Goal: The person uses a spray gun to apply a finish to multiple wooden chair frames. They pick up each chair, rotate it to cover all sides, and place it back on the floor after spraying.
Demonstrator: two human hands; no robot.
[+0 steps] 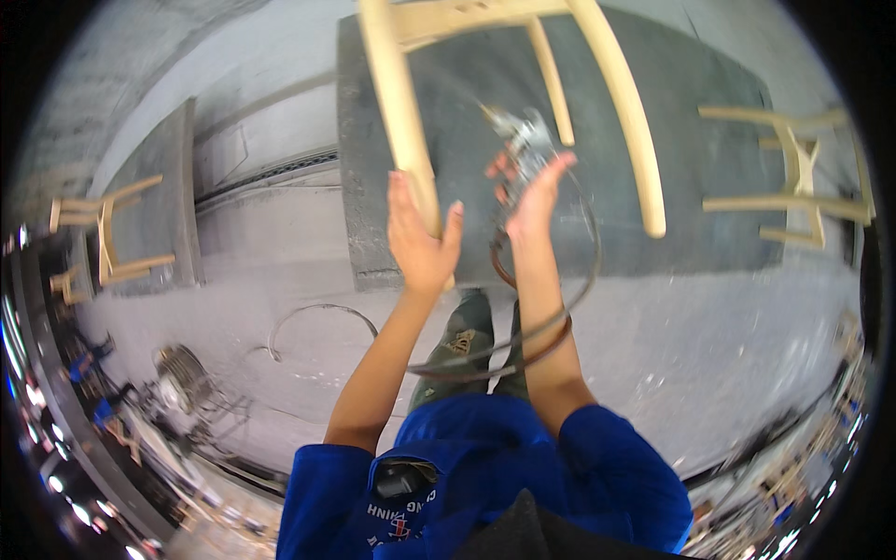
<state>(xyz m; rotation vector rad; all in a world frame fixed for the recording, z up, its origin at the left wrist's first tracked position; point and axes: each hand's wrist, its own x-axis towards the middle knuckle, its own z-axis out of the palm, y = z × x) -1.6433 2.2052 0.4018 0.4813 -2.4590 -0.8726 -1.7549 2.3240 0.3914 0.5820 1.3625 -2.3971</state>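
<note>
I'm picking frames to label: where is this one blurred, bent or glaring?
In the head view, the spray gun in the right hand looks blurred, as does the pale wooden leg under the left hand; in the head view, the dark board shows a curved upper right edge, and the corners go black; in the head view's lower left, small lights glare white.

The person's left fingers (pixel 401 201) hold one leg (pixel 401 112) of a pale wooden frame (pixel 476 13). The right fingers (pixel 503 168) wrap a metal spray gun (pixel 528 142); below them hangs a looping hose (pixel 448 376), and beyond them spreads a dark desk (pixel 607 177).
</note>
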